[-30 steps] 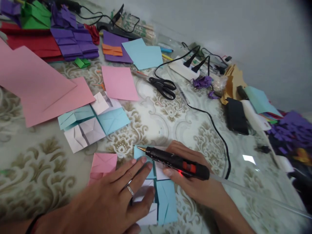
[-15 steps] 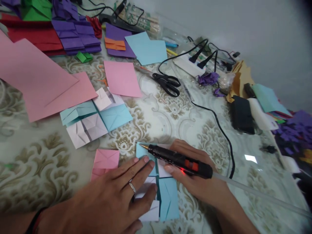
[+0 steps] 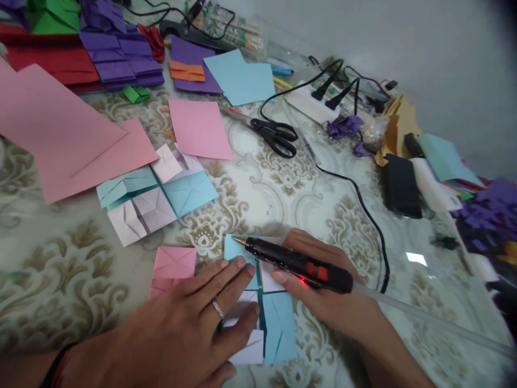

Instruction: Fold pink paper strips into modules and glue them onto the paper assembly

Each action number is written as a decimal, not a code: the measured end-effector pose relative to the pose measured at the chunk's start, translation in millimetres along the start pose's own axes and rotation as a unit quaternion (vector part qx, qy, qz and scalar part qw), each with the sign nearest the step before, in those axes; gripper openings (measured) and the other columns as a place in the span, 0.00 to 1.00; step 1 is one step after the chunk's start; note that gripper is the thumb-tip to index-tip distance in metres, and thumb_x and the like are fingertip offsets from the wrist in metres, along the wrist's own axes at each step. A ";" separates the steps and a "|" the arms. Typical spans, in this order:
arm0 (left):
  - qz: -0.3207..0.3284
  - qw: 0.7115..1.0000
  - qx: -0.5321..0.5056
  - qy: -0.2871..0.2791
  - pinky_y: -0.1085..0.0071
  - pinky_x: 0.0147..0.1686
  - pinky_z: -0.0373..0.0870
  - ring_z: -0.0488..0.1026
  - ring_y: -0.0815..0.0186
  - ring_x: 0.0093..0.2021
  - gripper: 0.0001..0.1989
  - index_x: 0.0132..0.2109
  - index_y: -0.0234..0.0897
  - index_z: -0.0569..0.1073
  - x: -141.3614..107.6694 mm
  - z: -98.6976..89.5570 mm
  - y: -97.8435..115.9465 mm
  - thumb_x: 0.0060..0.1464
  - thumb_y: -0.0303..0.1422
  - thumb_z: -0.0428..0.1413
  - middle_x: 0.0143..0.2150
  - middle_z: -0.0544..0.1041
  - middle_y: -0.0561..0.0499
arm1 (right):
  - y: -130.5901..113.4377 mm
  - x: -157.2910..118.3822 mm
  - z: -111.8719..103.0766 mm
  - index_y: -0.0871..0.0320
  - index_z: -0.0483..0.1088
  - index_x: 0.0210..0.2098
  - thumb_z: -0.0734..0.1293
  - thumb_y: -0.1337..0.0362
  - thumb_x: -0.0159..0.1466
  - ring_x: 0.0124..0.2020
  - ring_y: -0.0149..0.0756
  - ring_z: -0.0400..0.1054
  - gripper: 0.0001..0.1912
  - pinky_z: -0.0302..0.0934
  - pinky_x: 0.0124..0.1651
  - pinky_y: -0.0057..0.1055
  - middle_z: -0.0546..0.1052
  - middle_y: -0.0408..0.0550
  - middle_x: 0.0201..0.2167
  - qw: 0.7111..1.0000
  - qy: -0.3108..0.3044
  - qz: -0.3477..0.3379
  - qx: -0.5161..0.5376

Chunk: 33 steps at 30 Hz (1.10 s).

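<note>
A block of light blue and white folded paper squares (image 3: 279, 326) lies on the table before me. Flat across its left side, my left hand (image 3: 177, 326) presses down with fingers stretched out. My right hand (image 3: 327, 307) is closed round a black hot glue pen (image 3: 297, 265) with a lit red light. Its brass tip points left, at the top edge of the block's upper-left blue square; whether it touches the paper I cannot tell. A clear glue stick (image 3: 424, 318) trails from the pen's back end. Beside my left fingers lies a pink folded square (image 3: 175, 261).
Another blue and white folded block (image 3: 189, 194) lies farther back, near pink sheets (image 3: 92, 140). Black-handled scissors (image 3: 277, 137) and a white power strip (image 3: 313, 102) lie beyond. A black cable (image 3: 363, 207) curves down at right, near a dark phone-like object (image 3: 402, 186).
The view has shifted very slightly. Both hands, the glue pen and the folded block keep practically the same positions.
</note>
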<state>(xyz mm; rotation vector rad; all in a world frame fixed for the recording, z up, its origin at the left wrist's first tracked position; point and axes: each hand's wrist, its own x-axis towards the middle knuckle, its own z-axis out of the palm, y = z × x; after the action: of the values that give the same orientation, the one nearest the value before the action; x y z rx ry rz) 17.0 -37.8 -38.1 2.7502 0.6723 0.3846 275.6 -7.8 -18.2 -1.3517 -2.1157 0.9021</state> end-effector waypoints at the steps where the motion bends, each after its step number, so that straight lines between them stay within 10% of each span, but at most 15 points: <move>1: -0.001 1.000 -0.001 -0.006 0.57 0.64 0.67 0.70 0.51 0.69 0.25 0.62 0.40 0.73 -0.3 0.6 0.1 0.64 0.47 0.58 0.69 0.71 0.35 | 0.5 -0.4 -1.0 0.55 0.67 0.30 0.71 0.62 0.69 0.28 0.33 0.62 0.12 0.59 0.33 0.31 0.66 0.39 0.25 1.000 -0.002 0.001 0.003; 33: 0.001 1.000 -0.012 0.020 0.63 0.70 0.60 0.67 0.58 0.70 0.23 0.62 0.35 0.74 -1.4 -1.2 -0.7 0.67 0.44 0.57 0.68 0.74 0.40 | 14.6 -14.4 -32.5 0.51 0.67 0.25 0.71 0.52 0.68 0.24 0.37 0.66 0.19 0.62 0.26 0.35 0.69 0.43 0.22 0.997 -0.006 0.037 -0.065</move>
<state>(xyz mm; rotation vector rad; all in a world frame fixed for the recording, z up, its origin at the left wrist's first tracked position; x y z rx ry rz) 15.2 -37.7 -37.4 2.7263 0.6709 0.4459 312.6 -7.6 -7.6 -1.5027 -2.1781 0.8153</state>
